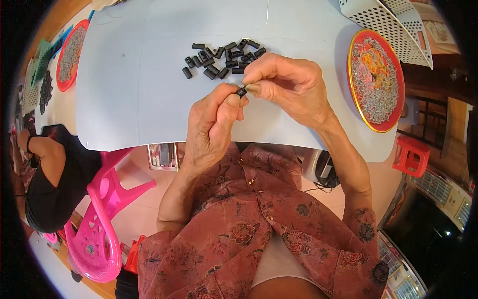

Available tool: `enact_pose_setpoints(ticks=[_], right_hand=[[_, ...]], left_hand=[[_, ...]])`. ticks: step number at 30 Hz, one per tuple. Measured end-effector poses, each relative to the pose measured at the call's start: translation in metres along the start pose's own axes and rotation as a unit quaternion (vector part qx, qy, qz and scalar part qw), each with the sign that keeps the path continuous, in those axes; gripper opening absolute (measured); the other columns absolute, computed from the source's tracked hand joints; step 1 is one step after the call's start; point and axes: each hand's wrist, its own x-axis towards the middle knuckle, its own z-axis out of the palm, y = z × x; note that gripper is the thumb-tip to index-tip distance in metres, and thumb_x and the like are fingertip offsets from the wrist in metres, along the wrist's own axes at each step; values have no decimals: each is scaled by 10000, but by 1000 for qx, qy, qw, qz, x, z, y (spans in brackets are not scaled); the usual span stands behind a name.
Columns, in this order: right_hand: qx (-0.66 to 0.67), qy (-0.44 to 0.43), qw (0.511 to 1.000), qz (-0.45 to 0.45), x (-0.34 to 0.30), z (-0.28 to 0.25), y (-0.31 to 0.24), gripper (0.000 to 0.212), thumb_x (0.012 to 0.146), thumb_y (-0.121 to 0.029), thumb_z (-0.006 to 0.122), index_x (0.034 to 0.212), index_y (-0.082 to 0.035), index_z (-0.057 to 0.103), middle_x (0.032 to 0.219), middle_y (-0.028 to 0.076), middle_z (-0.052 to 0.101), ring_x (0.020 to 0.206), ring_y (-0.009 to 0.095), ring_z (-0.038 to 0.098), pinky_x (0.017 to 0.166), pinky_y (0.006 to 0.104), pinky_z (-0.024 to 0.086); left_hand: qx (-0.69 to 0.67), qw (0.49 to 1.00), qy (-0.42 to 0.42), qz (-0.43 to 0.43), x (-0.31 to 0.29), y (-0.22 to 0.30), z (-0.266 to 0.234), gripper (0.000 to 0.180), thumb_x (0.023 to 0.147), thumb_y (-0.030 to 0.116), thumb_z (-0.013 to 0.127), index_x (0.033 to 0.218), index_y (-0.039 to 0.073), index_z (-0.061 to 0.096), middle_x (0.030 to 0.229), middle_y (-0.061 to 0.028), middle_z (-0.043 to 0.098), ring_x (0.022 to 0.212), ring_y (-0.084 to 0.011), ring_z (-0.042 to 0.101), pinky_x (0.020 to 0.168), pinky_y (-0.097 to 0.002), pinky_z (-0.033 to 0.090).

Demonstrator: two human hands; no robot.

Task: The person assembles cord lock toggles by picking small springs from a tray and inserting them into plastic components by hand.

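Observation:
Above the near part of the pale table (134, 99), my two hands meet. My left hand (214, 117) pinches a small black cylindrical piece (241, 92) between thumb and fingers; a hole shows in its side. The thumb and forefinger of my right hand (294, 87) are closed right at the upper end of that piece. Whatever sits between those right fingertips is too small to make out. Just beyond my hands lies a loose pile of similar black cylinders (210, 71), several with holes in them.
On the right stands a red gold-rimmed tray (352, 84) of tiny silvery pieces, with a white perforated basket (371, 17) behind it. Another red tray (60, 74) holds similar pieces at left. A person (47, 154) sits there beside a pink chair (102, 219). A red stool (412, 155) is at right.

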Motion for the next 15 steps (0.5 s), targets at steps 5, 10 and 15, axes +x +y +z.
enact_pose_setpoints(ticks=[5, 10, 15], right_hand=[[-71, 2, 996, -48, 1, 1, 0, 112, 821, 52, 614, 922, 24, 654, 846, 72, 644, 753, 137, 618, 692, 262, 519], [-129, 26, 987, -88, 2, 7, 3, 147, 779, 78, 615, 904, 13, 657, 846, 83, 650, 750, 146, 627, 681, 266, 524], [-23, 9, 999, -46, -1, 7, 8, 213, 772, 47, 653, 977, -11, 656, 872, 78, 648, 788, 139, 626, 686, 284, 520]], left_hand=[[29, 1000, 1, -1, 0, -2, -1, 225, 979, 184, 443, 925, -11, 543, 715, -54, 549, 600, -119, 476, 538, -267, 390], [56, 998, -3, -2, 0, -4, -2, 239, 979, 204, 440, 929, -5, 543, 671, -57, 533, 600, -125, 480, 544, -266, 397], [15, 1000, -11, -16, 2, 6, -5, 253, 976, 209, 439, 941, -17, 549, 692, -44, 556, 633, -111, 488, 583, -250, 403]])
